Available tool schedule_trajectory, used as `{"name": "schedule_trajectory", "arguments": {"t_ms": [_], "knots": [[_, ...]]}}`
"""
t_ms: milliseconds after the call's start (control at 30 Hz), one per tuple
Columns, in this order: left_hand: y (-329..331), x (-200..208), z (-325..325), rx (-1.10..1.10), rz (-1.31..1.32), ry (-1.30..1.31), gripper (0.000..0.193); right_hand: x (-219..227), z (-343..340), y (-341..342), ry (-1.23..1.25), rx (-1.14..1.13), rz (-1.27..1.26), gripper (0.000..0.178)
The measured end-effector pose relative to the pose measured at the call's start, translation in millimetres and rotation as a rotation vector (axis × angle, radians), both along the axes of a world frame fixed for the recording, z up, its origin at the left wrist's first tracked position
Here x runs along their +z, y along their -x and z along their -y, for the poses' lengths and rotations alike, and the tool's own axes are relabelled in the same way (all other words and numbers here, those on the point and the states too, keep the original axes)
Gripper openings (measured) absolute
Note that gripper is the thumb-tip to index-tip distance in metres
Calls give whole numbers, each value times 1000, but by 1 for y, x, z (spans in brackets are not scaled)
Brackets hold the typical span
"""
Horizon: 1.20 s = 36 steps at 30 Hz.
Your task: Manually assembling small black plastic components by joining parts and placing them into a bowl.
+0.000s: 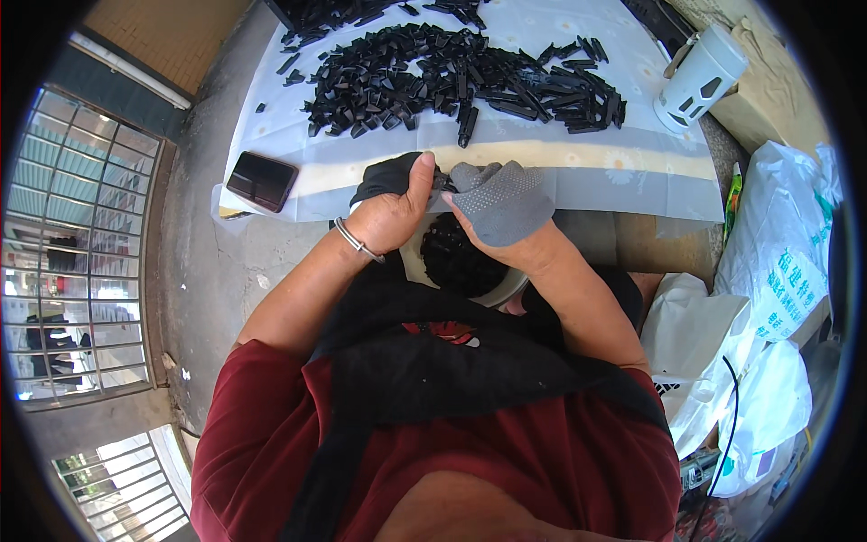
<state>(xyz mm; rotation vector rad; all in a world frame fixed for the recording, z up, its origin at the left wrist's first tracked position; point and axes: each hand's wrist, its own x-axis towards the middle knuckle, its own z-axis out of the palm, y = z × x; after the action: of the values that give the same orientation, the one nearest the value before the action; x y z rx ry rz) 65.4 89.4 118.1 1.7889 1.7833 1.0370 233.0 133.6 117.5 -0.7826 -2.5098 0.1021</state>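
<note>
Small, dark, apparently plastic piece (446, 185), mostly hidden, sits between the two hands at the table's near edge, above the tub. Right hand (502, 200), in a grey knit glove with pale dots, is curled with its fingers folded in and its bare thumb against the piece; looks closed on it. Left hand (390, 206), black fabric over the fingers and bare thumb sticking up, is curled in close beside; can't tell from here whether it grips the piece too. Step in hand, my read: working one piece two-handed, maybe separating or trimming it; exact action not visible. Next move calls for a steady right-hand pinch, the left fingers bracing, and both hands kept over the tub so nothing drops wide. Just below: pale round tub (511, 291), dark loose pieces (456, 257) inside, against the black cloth apron (406, 370). Beyond the hands, a wide heap of angular black plastic pieces (388, 77) lies on the white floral tablecloth (587, 194). Farther out, dark glossy phone (262, 181) at the left corner, pale blue cylinder with dark cutouts (701, 79) at far right, white plastic bags (768, 226) beside the table.
</note>
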Motion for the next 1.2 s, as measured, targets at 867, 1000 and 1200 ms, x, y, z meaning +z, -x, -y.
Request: {"name": "schedule_trajectory", "arguments": {"t_ms": [867,1000,1200], "knots": [[31,-9,-9,45,918,433,24,-15,-76,14,-286,-36,-8,11],[20,-15,-15,32,980,409,24,-28,-71,7,-255,-116,123,25],[7,-11,-10,127,864,341,28,-21,-61,2,-57,-151,135,29]]}}
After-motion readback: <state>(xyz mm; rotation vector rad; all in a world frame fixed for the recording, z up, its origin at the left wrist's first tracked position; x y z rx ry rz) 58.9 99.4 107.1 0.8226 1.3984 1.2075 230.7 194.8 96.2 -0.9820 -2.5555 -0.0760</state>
